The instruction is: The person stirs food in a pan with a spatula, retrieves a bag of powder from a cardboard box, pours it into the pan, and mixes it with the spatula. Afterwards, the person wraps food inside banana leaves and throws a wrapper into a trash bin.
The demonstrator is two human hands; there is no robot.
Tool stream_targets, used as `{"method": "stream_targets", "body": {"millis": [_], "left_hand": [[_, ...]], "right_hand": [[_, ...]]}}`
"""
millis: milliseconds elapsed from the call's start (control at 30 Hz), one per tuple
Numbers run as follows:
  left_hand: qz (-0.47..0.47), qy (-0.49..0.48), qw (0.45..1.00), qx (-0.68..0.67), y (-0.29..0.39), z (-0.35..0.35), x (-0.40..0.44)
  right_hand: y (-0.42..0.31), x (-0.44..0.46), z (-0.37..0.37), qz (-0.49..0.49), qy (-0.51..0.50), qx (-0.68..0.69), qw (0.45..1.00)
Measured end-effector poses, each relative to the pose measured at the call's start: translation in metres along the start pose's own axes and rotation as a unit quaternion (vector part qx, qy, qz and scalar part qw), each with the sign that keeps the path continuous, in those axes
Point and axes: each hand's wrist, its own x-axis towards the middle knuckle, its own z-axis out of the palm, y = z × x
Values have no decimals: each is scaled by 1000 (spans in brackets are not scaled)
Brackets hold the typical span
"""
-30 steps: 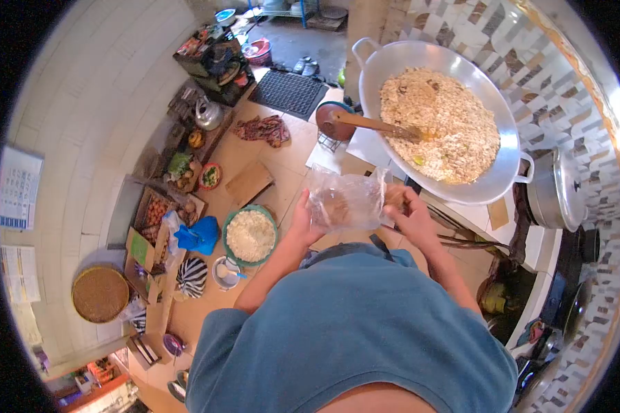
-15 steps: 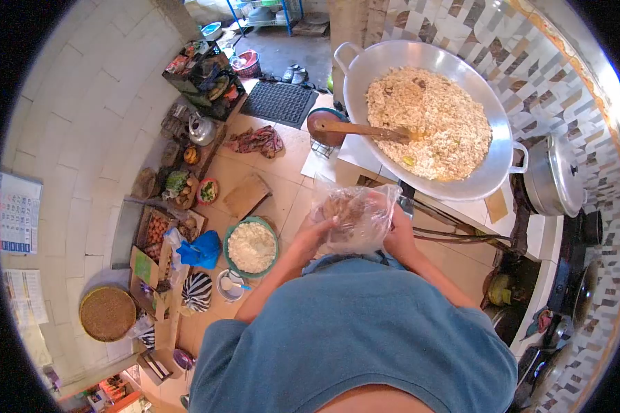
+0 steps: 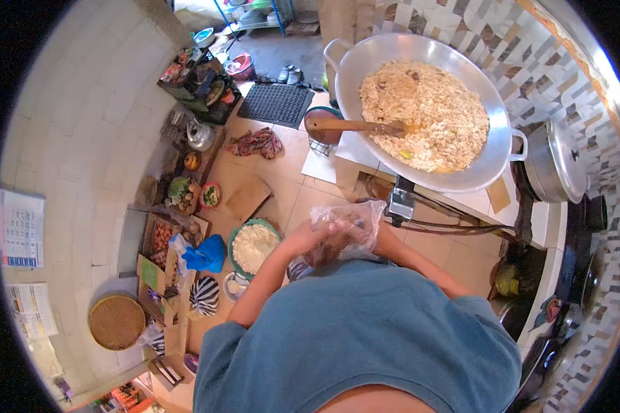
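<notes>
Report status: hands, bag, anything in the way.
Left hand on clear plastic bag. Brownish contents inside. Right hand at bag's right side, partly hidden. No obstruction visible.

No wording, brand or number can be read with certainty. The wall calendar (image 3: 22, 227) carries rows of small marks that look like date numerals, with a band of blue boxes along its bottom edge. The paper sheet (image 3: 33, 311) below it bears fine, pale print, too small to decipher.
</notes>
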Motion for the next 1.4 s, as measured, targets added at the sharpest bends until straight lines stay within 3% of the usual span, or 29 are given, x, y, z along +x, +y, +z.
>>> {"method": "stream_targets", "body": {"millis": [133, 200, 233, 267, 300, 367, 400, 500, 600, 700, 733, 833, 867, 967, 1000, 1100, 1200, 1300, 1333, 1400], "left_hand": [[45, 20, 998, -31, 13, 8, -15], [20, -46, 998, 25, 7, -4, -17], [7, -78, 996, 53, 7, -6, -15], [-99, -77, 985, 117, 47, 2, -28], [-74, -79, 990, 92, 45, 5, -27], [-23, -80, 996, 43, 40, 4, -33], [-98, -73, 992, 34, 44, 0, -38], [-32, -79, 989, -125, 40, 4, -41], [-106, -171, 956, -212, 16, -6, -38], [-17, -184, 949, -255, 20, -3, -44], [17, -180, 959, -220, 17, -4, -39], [-34, -35, 996, -70, 46, 2, -26], [-16, -5, 1000, 27, 40, -3, -10], [52, 58, 992, 98, 58, 10, 20], [43, -16, 994, 99, 55, 5, 34], [3, -98, 993, 69, 57, 4, 55], [14, 9, 999, 34, 36, 10, 67], [-14, 49, 953, -300, 52, 35, 56], [8, 9, 941, -337, 58, 41, 51], [67, 42, 987, -140, 54, 48, 46]], "right_hand": [[-22, 0, -13, -16, -39, -25, 999], [-16, 6, -14, -77, -65, -58, 993], [-15, 5, -14, -30, -106, -43, 993], [-16, 4, -15, 17, -150, -26, 988], [-25, 6, -18, 60, -193, -10, 979], [-38, 0, -22, 6, -170, 25, 985], [-36, -1, -20, -14, -161, 65, 985], [-29, -5, -15, -49, -151, 139, 978], [-26, -8, -14, -39, -147, 146, 978], [-25, -8, -18, -27, -116, 120, 986], [-24, -7, -20, -23, -100, 103, 989], [-23, 1, -35, 20, -46, 33, 998], [-21, 5, -42, 38, -31, 11, 999], [-25, 14, -62, 99, -19, -7, 995], [-29, 15, -67, 123, -22, -3, 992], [-39, 15, -81, 209, -89, 52, 972], [0, 15, -80, 152, -70, 47, 985], [19, 11, -64, 134, 83, 159, 975], [15, 7, -60, 137, 124, 156, 970], [8, 3, -66, 172, 50, 90, 980]]}}
